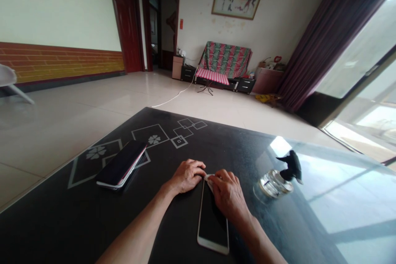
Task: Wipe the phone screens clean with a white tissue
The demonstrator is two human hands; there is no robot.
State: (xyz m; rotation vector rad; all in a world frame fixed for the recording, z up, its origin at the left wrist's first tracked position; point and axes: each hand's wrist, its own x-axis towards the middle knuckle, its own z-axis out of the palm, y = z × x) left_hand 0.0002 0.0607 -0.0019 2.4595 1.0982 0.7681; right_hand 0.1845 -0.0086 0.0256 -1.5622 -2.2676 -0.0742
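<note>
A smartphone point(213, 225) with a dark screen and a pale frame lies flat on the black table point(167, 231). My left hand point(188, 176) rests at its upper left corner, fingers bent and fingertips gripping the edge. Over the phone's upper right part, my right hand point(228, 193) is closed, pinching a small white cloth or tissue point(209, 181) against the top end of the screen. Most of that white piece is hidden under the fingers. The phone's upper right side is covered by the right hand.
A clear spray bottle point(274, 183) with a black trigger head stands to the right. On the left lies a dark flip phone case point(122, 164). Beyond the table are a tiled floor point(123, 90), a small checked folding table point(213, 76) and a purple curtain point(321, 37).
</note>
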